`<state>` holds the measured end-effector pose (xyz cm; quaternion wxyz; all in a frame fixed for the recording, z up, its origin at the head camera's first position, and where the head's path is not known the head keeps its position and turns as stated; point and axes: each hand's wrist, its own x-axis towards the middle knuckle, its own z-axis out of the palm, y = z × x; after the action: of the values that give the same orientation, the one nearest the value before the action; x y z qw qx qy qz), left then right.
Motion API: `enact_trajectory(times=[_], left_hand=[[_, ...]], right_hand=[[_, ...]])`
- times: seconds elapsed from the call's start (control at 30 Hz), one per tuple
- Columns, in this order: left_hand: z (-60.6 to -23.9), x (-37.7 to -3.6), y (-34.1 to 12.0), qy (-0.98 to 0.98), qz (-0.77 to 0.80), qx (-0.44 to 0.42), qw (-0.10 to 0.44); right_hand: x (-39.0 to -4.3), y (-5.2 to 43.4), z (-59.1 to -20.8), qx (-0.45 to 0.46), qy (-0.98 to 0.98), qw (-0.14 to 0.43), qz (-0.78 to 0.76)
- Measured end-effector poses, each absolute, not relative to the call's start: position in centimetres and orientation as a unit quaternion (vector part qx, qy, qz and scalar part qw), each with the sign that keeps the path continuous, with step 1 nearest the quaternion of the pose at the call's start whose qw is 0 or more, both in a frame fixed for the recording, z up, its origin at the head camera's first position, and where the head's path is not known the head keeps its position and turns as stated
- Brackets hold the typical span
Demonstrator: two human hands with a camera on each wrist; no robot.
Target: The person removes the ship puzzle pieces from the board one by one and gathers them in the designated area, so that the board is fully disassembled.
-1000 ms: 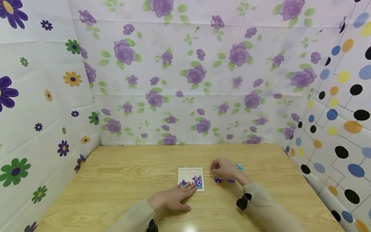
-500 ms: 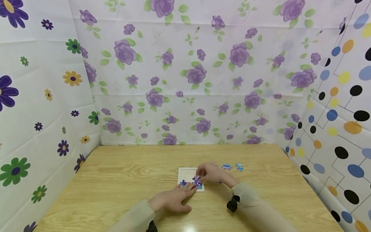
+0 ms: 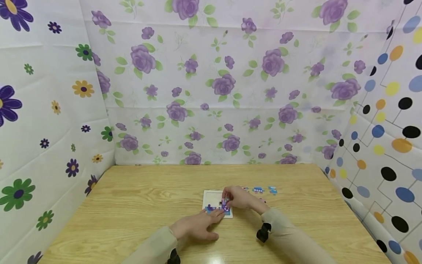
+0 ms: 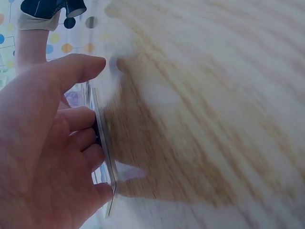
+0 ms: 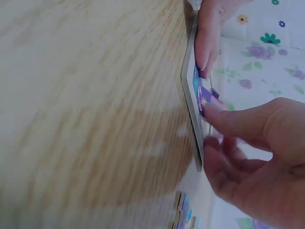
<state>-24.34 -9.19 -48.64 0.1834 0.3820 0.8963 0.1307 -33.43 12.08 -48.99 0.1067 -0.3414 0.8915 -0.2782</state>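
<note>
A small white puzzle tray (image 3: 204, 201) lies on the table, with purple and blue jigsaw pieces (image 3: 209, 209) along its near side. My left hand (image 3: 197, 225) rests with fingers extended over the tray's near edge, its thumb out over the tabletop. At the tray's right side, my right hand (image 3: 240, 198) pinches a pink and purple jigsaw piece (image 5: 215, 99) with thumb and fingers. In the right wrist view this piece stands slightly above the tray surface, and the thumb tip (image 5: 212, 114) presses against it. The curled fingers partly hide the tray's right side.
Loose blue jigsaw pieces (image 3: 258, 190) lie beyond and right of my right hand, another blue piece (image 3: 272, 190) farther right. A purple piece (image 3: 262, 200) shows just behind the right wrist. Patterned cloth walls (image 3: 211, 110) border the wooden table (image 3: 148, 198) at the back and sides.
My right hand has moved left from over the loose pieces to the tray's right side, where its fingertips now hold a piece. The left hand stays in place on the near edge.
</note>
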Motion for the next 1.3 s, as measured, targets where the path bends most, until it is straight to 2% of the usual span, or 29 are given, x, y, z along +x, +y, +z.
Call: enact_trajectory(times=[0.43,0.97,1.3], left_hand=[[-48.9,-24.7,-9.3,0.894,0.139,0.381,0.192],[-49.0,-24.4,-9.4,0.894,0.134,0.384,0.186],[-49.2,-24.4,-9.4,0.893,0.138,0.389,0.181]], right_hand=[[-34.0,13.2,-48.7,-0.365,0.861,0.071,-0.346],[-34.3,16.1,-49.5,-0.338,0.852,0.091,-0.389],[-34.5,18.6,-49.7,-0.318,0.858,0.083,-0.395]])
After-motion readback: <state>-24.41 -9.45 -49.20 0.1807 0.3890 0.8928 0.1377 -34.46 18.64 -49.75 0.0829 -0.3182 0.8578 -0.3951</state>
